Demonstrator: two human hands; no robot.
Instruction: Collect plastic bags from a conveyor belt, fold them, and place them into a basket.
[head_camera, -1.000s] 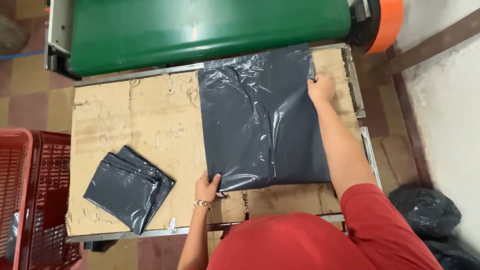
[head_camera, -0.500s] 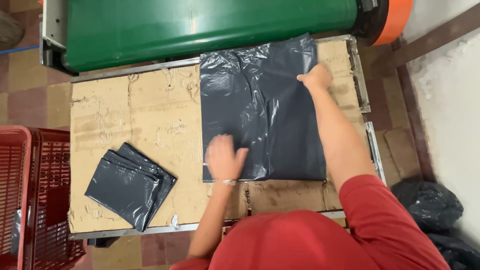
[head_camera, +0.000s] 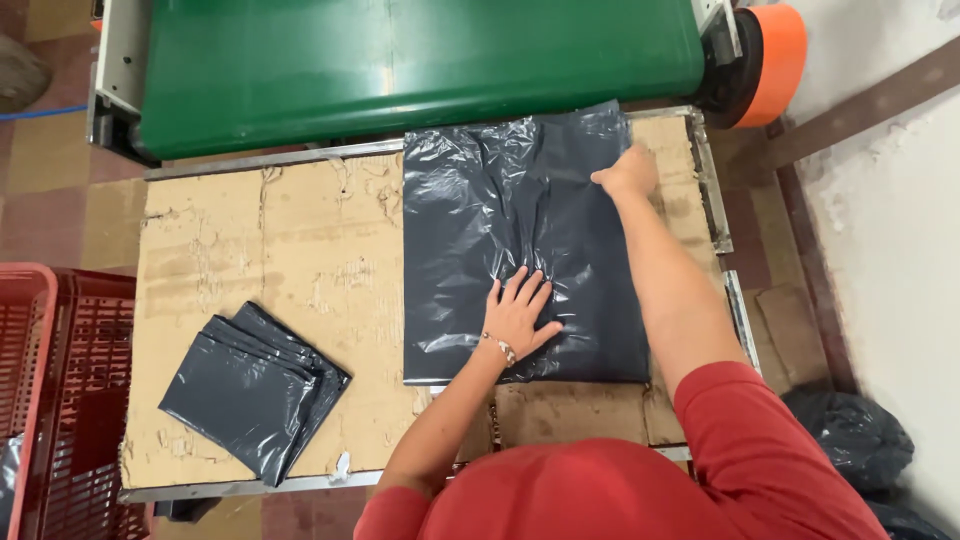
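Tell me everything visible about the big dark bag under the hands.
The big bag is dark grey, thin glossy plastic, wrinkled, roughly rectangular. It lies flat on the cardboard-covered table, its far edge near the green conveyor. The left hand presses flat on its near part; the right hand grips its right edge near the far corner.

Green conveyor belt (head_camera: 420, 65) at back; red crate (head_camera: 50, 400) left; folded dark bags (head_camera: 255, 390) on cardboard-topped table (head_camera: 260, 240).
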